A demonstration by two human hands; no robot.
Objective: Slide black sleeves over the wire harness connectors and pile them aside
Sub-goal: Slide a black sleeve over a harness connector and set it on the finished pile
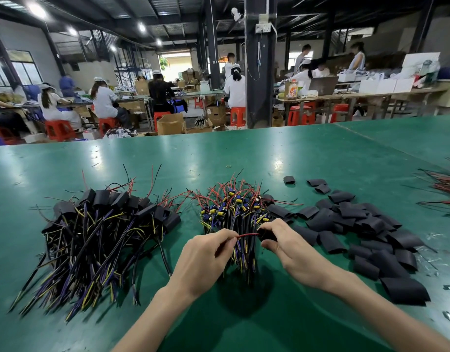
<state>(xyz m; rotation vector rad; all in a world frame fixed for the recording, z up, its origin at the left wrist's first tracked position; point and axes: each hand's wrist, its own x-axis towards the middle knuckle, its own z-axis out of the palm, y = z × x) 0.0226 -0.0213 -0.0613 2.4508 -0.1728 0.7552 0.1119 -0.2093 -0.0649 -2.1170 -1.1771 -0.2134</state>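
At six o'clock on the green desk (66, 168), both hands busy on one harness. Left hand (206, 260): grip closed, fingertips pinching a red wire (248, 235) that runs across toward three o'clock. Right hand (287, 250): grip curled round a black sleeve (265, 236), thumb below and fingers above, right where the wire enters. Probably mid-threading. Cannot tell how far on, the connector being hidden by sleeve and fingers.

Just beyond the hands, toward twelve o'clock, a bare bundle (234, 207) with blue and yellow parts uncovered and red, black, yellow and purple leads: not yet sleeved. At nine o'clock, apart from it, a finished heap (104, 224), black covers on the far ends and leads fanning toward seven. From three to four o'clock, loose sleeves (358, 224) spread flat, the nearest touching the bundle's edge.

Judging by the heaps: perhaps half done, with a good many left and sleeves enough. Far out at three o'clock, more red wires (445, 184), cut by the frame, purpose unclear.
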